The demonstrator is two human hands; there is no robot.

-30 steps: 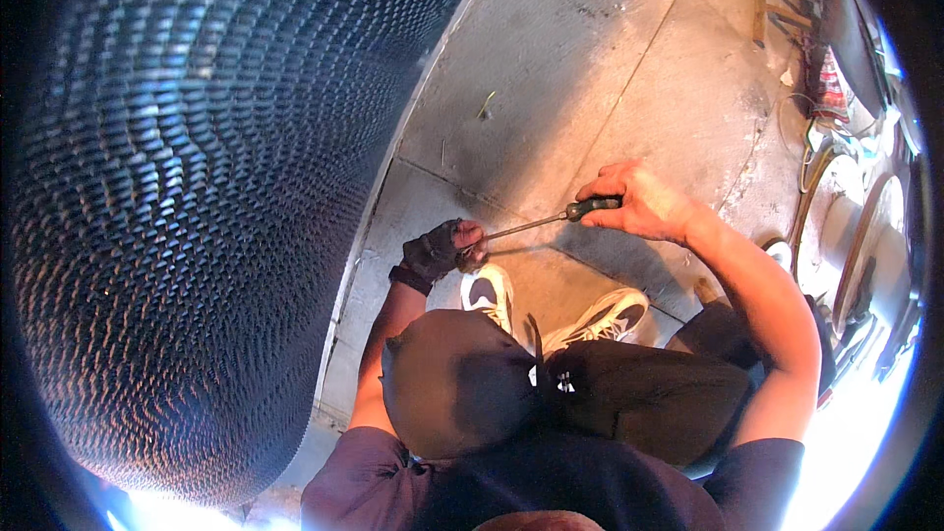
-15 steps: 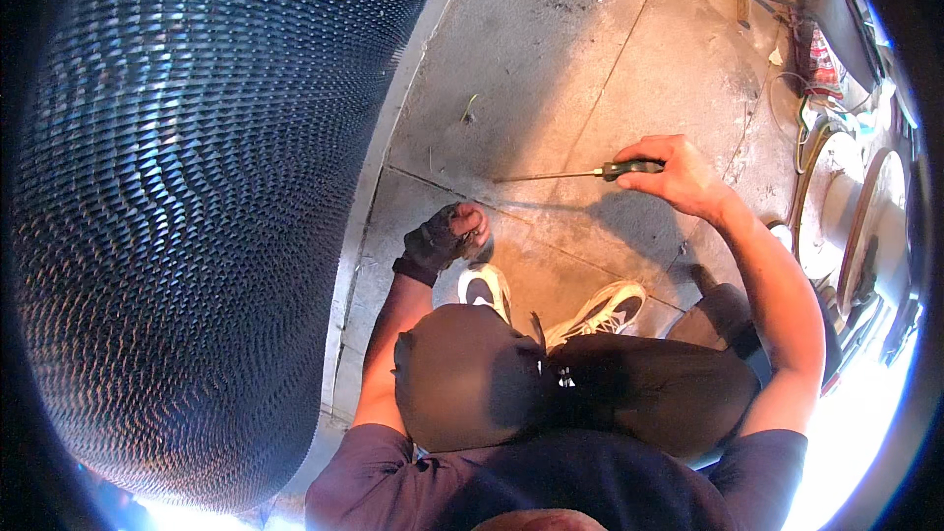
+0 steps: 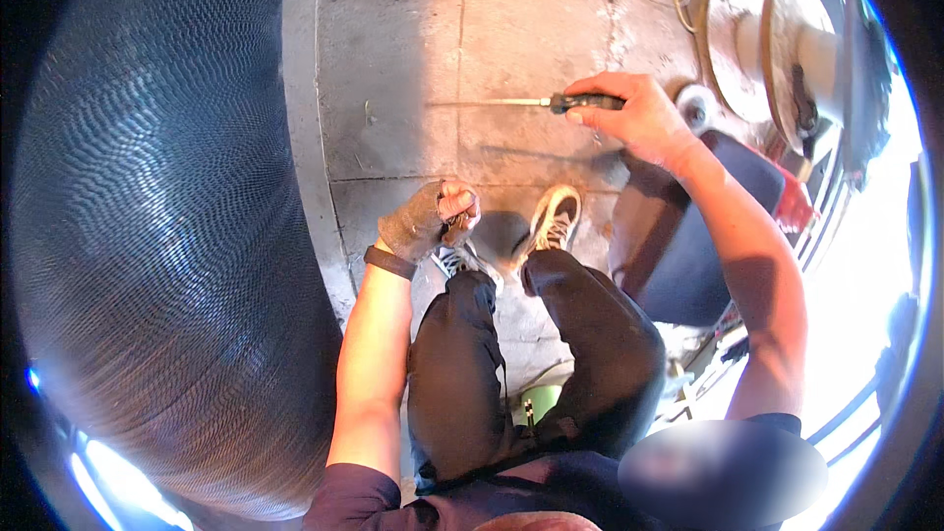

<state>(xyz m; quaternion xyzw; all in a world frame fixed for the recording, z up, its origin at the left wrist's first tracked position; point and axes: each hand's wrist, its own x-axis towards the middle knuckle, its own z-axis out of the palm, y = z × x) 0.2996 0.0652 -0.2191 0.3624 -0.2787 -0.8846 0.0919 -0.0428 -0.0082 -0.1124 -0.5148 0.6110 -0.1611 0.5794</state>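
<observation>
My right hand [image 3: 644, 123] is closed around the dark handle of a screwdriver [image 3: 580, 102]. Its long thin shank points left over the concrete floor, touching nothing that I can make out. Lower and to the left, my left hand [image 3: 428, 221] wears a fingerless glove and is curled into a fist above my shoes. Whatever the fist may hold is hidden by the fingers. Along my left side stands a very large dark rounded body [image 3: 167, 206], covered in fine rows of overlapping ridges. Both hands are apart from it.
A dark box-like block [image 3: 678, 236] stands by my right leg. Beyond it are pale flanged spools [image 3: 737, 49], with cables and loose items near them. My shoes [image 3: 556, 221] rest on the jointed concrete floor [image 3: 383, 69]. A green round thing [image 3: 541, 401] shows between my legs.
My view has turned, and my legs now look straighter, with the dark block more exposed at the right. The screwdriver stays in my right hand, and my left fist remains closed.
</observation>
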